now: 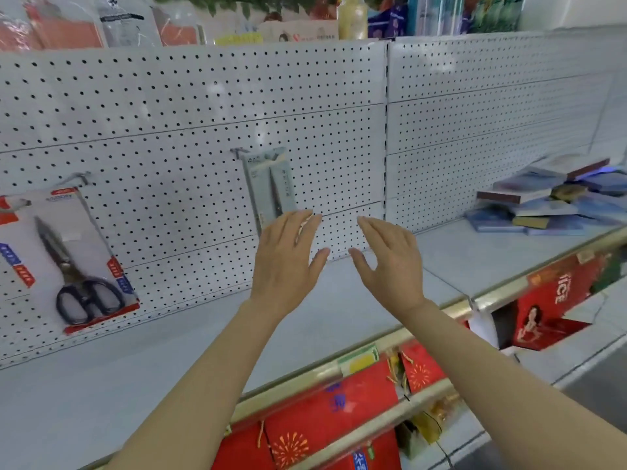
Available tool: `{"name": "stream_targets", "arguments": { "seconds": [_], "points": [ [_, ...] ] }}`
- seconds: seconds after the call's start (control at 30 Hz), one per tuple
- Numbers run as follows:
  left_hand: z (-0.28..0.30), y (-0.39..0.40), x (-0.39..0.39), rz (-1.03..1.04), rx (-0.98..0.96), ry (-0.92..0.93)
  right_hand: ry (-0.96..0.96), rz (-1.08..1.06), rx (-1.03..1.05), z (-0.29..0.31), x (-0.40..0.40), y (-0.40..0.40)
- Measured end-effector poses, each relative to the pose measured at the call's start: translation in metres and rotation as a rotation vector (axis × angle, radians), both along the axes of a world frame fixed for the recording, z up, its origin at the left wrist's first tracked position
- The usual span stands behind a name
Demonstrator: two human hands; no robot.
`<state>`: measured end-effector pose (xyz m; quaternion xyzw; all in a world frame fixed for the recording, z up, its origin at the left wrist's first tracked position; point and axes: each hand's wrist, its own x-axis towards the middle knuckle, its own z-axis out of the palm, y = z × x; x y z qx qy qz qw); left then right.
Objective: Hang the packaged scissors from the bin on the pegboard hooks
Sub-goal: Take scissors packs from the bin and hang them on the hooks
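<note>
Your two arms came into view bare from the lower edge of the frame up to the wrists, with no sleeve, cuff or glove showing anywhere along them. Your left hand (286, 262) was bare too, and on one of its fingers sat a thin, pale band that looked like a ring (304, 227), though it was too blurred to make out any detail or tell which finger carried it. Your right hand (390, 262) wore nothing that could be seen: no ring, no watch, no strap at the wrist. Nails on both hands looked short and unpainted.
</note>
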<state>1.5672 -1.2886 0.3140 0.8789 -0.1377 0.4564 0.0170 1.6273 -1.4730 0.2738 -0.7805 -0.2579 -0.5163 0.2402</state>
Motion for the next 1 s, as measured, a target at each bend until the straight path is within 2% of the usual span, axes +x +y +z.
{"name": "stream_targets", "arguments": {
  "seconds": [0.23, 0.47, 0.67, 0.8, 0.93, 1.0],
  "points": [
    [-0.041, -0.09, -0.005, -0.207, 0.115, 0.155, -0.003, -0.267, -0.104, -0.029, -0.063, -0.098],
    [-0.128, -0.221, -0.005, -0.52, 0.202, 0.317, 0.239, -0.636, -0.105, -0.115, -0.141, -0.237],
    [-0.238, -0.321, -0.017, -0.728, 0.395, 0.588, 0.513, -0.885, -0.05, -0.214, -0.215, -0.319],
    [-0.325, -0.371, -0.029, -0.809, 0.561, 0.772, 0.651, -0.945, -0.03, -0.28, -0.249, -0.345],
    [-0.409, -0.406, -0.045, -0.765, 0.767, 1.028, 0.804, -0.957, 0.003, -0.336, -0.268, -0.36],
    [-0.445, -0.42, -0.053, -0.727, 0.872, 1.098, 0.865, -0.952, 0.007, -0.36, -0.275, -0.366]
  ]
}}
